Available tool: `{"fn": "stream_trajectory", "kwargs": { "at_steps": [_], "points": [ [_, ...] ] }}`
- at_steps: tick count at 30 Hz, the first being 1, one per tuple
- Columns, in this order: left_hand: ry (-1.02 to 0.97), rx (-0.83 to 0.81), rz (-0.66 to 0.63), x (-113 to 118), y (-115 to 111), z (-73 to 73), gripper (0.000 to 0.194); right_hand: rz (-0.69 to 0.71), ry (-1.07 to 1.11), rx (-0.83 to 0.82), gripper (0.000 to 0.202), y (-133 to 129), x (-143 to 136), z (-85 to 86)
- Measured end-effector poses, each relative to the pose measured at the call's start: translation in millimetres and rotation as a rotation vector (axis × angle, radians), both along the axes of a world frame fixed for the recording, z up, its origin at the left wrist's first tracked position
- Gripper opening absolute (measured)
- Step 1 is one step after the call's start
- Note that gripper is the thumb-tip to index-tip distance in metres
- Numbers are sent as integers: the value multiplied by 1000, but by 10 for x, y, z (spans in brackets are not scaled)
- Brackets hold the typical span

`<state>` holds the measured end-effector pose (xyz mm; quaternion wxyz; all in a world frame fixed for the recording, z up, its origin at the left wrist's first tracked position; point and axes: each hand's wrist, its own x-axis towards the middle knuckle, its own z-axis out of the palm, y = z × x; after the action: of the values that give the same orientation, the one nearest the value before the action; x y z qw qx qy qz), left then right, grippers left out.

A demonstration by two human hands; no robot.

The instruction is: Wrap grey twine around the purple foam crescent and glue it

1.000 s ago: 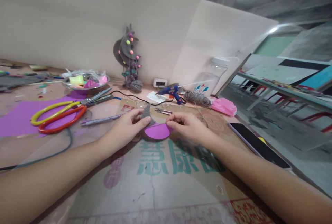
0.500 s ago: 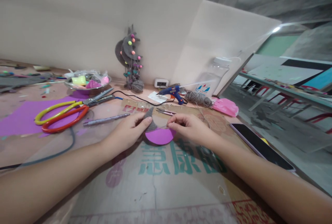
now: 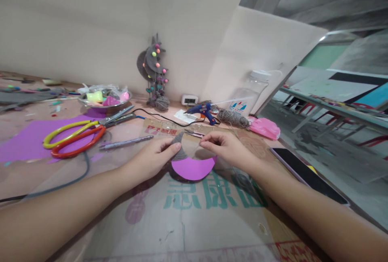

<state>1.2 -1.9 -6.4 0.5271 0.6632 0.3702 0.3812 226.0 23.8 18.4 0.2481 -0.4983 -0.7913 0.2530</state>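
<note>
In the head view, a purple crescent cutout (image 3: 194, 169) is held above the cardboard, its left part wrapped in grey yarn (image 3: 179, 151). My left hand (image 3: 162, 151) is closed on the wrapped end, thumb on top. My right hand (image 3: 220, 146) pinches a thin strand of grey yarn near the crescent's right tip, with thumb and forefinger together. The strand itself shows only faintly. Just beyond the crescent lie small scissors (image 3: 194, 133), partly hidden.
Big scissors with yellow and red handles (image 3: 74, 136) and a pen (image 3: 126, 142) lie at left. Behind stand a bowl of bright pieces (image 3: 104, 106), a blue glue gun (image 3: 204, 112), a grey yarn skein (image 3: 233, 118) and a bottle (image 3: 248, 94). A phone (image 3: 309, 175) lies right.
My right hand has shifted slightly right and up from the crescent, and more of the purple crescent shows. My left hand keeps its hold. The whole view has moved a little.
</note>
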Motion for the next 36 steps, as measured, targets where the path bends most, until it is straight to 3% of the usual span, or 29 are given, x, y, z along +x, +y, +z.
{"fn": "stream_trajectory", "kwargs": {
  "at_steps": [4,9,12,16,22,24,27,32,36],
  "points": [
    [-66,-89,-58,1,10,-16,29,-23,-18,41,24,10,-3,-50],
    [-245,-242,-84,1,35,-16,29,116,-127,416,27,9,8,-60],
    [-294,-311,-45,-7,52,-18,29,77,-130,491,29,38,38,-25],
    [-309,-319,-44,-1,62,-31,31,16,22,330,29,-1,4,-4],
    [-323,-313,-8,34,70,-66,30,68,588,-407,45,-240,-182,-23],
    [-303,-314,-1,42,72,-65,30,123,711,-575,49,-294,-223,-52],
    [-266,-289,10,46,70,-50,31,142,738,-556,47,-320,-260,-109],
    [-195,-212,-11,40,46,-17,32,11,653,-441,22,-303,-309,-167],
    [-218,-183,-83,24,42,-28,30,-67,635,-423,23,-286,-338,-178]
  ]
}}
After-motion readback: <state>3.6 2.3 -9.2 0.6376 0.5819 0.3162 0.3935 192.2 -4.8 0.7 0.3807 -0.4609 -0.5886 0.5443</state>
